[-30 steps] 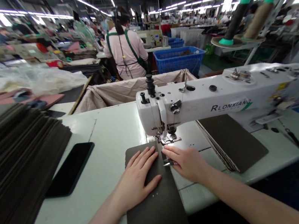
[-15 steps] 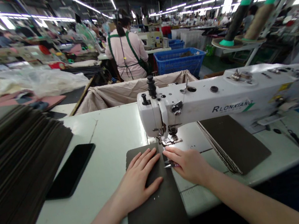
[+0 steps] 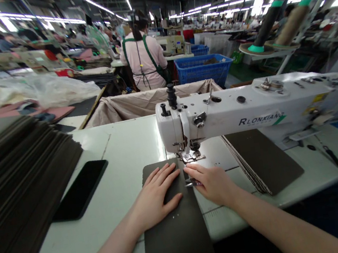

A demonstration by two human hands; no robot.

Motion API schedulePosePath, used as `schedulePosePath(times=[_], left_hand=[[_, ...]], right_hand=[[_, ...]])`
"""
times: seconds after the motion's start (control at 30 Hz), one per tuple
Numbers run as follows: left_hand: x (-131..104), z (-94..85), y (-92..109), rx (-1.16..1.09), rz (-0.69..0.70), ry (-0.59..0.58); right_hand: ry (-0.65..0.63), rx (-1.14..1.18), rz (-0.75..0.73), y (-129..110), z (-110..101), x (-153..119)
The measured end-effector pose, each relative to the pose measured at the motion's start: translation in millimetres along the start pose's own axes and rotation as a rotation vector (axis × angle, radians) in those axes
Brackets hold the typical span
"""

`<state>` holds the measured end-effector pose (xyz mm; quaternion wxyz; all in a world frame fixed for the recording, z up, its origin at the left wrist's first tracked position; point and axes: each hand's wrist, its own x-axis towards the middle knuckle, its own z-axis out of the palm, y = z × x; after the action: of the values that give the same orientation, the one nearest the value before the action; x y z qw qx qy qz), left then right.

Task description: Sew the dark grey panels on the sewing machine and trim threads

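A dark olive-brown fabric panel [image 3: 179,245] lies under the presser foot of a white sewing machine [image 3: 218,114], its near end running off the table edge. On top of the panel my left hand [image 3: 162,192] lies flat with its fingers spread. My right hand [image 3: 212,182] is closed around small thread snips [image 3: 192,183], whose blades point left. Its fingertips press on the panel's right edge, just in front of the presser foot [image 3: 192,157]. The handles of the snips are mostly hidden in the palm.
At left rises a tall stack of dark panels [image 3: 20,190], beside a black phone [image 3: 82,190]. A smaller panel stack [image 3: 264,162] lies right of the needle. Behind the table [image 3: 120,147] hangs a cloth-lined bin [image 3: 139,103]. A person [image 3: 142,57] sits beyond it.
The panel has slid slightly forward under the presser foot. Both hands have moved forward a little with it, the snips still in my right hand.
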<state>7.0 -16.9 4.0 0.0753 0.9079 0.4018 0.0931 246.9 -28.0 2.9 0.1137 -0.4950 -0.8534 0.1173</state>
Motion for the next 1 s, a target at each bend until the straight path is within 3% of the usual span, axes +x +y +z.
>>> schedulePosePath(times=[1.0], left_hand=[[-2.2, -7.0, -2.4, -0.046, 0.028, -0.001]], right_hand=[[0.030, -0.013, -0.019, 2.0, 2.4, -1.4]])
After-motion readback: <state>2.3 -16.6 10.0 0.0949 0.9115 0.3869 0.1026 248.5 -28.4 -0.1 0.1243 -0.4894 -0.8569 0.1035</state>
